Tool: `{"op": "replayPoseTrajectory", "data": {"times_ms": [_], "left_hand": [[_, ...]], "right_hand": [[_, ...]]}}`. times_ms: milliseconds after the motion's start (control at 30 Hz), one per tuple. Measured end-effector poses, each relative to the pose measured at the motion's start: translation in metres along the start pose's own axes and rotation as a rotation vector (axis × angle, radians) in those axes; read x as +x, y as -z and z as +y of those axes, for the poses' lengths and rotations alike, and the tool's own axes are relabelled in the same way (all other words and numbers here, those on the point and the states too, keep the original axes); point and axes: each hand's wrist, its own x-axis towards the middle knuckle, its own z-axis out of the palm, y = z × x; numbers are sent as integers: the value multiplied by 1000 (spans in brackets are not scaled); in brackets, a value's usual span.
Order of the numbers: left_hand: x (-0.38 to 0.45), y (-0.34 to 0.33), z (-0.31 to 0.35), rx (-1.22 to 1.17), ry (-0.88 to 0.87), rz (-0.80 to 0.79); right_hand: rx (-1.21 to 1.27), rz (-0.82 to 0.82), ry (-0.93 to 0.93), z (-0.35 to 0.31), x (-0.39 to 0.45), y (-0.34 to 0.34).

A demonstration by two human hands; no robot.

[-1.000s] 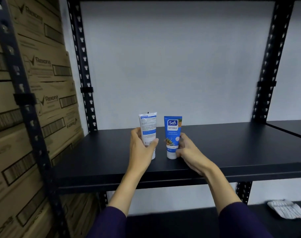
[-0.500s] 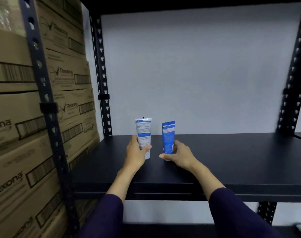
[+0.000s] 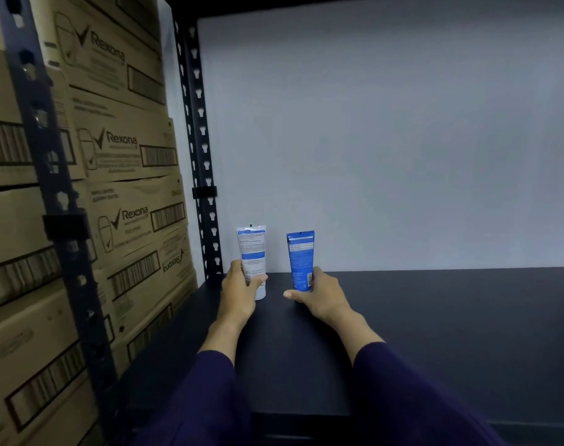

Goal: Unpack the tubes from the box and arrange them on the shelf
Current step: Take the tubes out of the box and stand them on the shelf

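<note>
Two tubes stand upright, cap down, near the back left of the black shelf (image 3: 435, 317). My left hand (image 3: 242, 291) grips the white tube (image 3: 251, 249) around its lower part, thumb across the front. My right hand (image 3: 319, 292) holds the blue tube (image 3: 300, 255) near its base; its cap is hidden behind my fingers. Both tubes show their printed back labels. A small gap separates them. The box is not in view.
Stacked brown Rexona cartons (image 3: 126, 194) fill the neighbouring bay on the left, behind a black perforated upright (image 3: 49, 162). Another upright (image 3: 203, 175) stands at the back left corner. A pale wall (image 3: 387, 140) closes the back. Bare shelf surface stretches to the right.
Both hands have pushed the tubes deeper toward the back left of the shelf. The blue tube has been turned so its back label faces me. The view has moved closer.
</note>
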Motion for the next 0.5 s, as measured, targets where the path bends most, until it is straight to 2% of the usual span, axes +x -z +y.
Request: {"op": "replayPoseTrajectory", "data": {"times_ms": [133,300,500], "left_hand": [[13,-1,-8,-37,9,-11],[17,-1,-11,-47,13,-14],[-1,6,1,41,78,10]], "right_hand": [[-218,-11,-5,-8,15,-10],[-307,-26,-2,-14,23,-16],[-138,-11,-13,-14,-1,-6]]}}
